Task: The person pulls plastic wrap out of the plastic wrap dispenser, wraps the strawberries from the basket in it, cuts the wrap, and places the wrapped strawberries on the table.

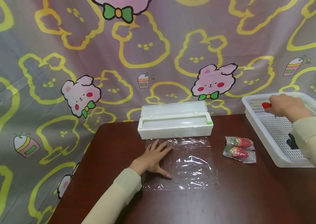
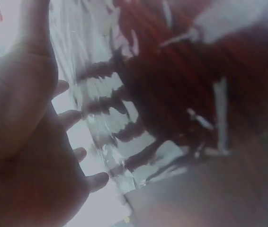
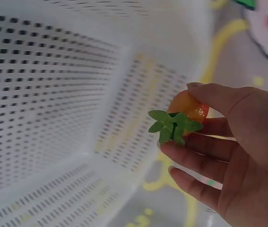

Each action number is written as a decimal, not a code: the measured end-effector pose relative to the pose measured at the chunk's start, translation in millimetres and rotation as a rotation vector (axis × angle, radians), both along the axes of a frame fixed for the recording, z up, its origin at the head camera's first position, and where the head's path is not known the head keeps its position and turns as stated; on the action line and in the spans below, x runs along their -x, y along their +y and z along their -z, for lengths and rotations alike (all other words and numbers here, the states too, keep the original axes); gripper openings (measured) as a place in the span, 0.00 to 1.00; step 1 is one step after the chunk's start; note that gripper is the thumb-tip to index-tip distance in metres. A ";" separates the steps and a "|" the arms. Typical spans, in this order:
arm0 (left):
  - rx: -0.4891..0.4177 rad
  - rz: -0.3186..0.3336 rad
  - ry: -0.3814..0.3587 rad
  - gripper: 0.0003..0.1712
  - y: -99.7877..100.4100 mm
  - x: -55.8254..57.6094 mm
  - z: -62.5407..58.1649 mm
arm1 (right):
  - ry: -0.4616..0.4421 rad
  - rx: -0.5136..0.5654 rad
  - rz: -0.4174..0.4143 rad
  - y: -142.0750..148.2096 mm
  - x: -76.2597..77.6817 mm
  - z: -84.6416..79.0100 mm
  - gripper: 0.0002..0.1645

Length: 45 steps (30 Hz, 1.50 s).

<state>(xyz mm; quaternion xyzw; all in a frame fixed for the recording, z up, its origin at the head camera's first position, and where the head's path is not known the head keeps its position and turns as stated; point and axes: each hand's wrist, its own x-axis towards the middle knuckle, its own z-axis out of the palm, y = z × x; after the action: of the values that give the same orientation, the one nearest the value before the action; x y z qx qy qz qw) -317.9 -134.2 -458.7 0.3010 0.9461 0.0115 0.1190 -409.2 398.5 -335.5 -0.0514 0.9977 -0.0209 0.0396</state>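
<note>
With its fingers spread, my left hand (image 1: 153, 158) rests on the left part of a clear sheet of cling film (image 1: 194, 168) on the table. The film reaches up to a white cling film dispenser (image 1: 174, 132) whose lid is raised. My right hand (image 1: 287, 107) is over the white perforated basket (image 1: 295, 163). Between thumb and fingers it pinches a strawberry (image 3: 189, 105), red-orange with green leaves, best seen in the right wrist view. Two film-wrapped strawberries (image 1: 239, 147) lie between the sheet and the basket.
A black object (image 1: 292, 142) lies in the basket, partly hidden by the right sleeve. The dark brown table (image 1: 113, 146) ends at its left edge. Behind it hangs a patterned curtain (image 1: 171, 71). A green piece (image 1: 209, 122) sits at the dispenser's right end.
</note>
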 end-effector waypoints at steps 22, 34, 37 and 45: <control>-0.025 -0.008 0.119 0.73 -6.1 1.6 -0.3 | 0.255 0.112 -0.436 -183.1 -104.0 -22.5 0.18; -0.438 0.147 0.144 0.48 23.3 -29.7 -28.2 | 0.120 0.398 -0.725 -240.8 -114.2 46.4 0.19; -0.487 0.212 0.177 0.39 30.8 -36.9 -32.9 | 0.124 0.446 -0.797 -251.5 -115.8 57.7 0.20; -0.545 0.260 0.238 0.18 27.6 -40.5 -30.9 | 0.133 0.486 -0.873 -269.1 -120.3 75.3 0.20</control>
<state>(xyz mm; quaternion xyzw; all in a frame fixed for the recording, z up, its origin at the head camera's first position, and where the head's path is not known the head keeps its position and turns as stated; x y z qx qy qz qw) -277.5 -106.6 -427.8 0.4393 0.8692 0.2137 -0.0769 -288.9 129.4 -410.8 -0.4727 0.8498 -0.2309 -0.0322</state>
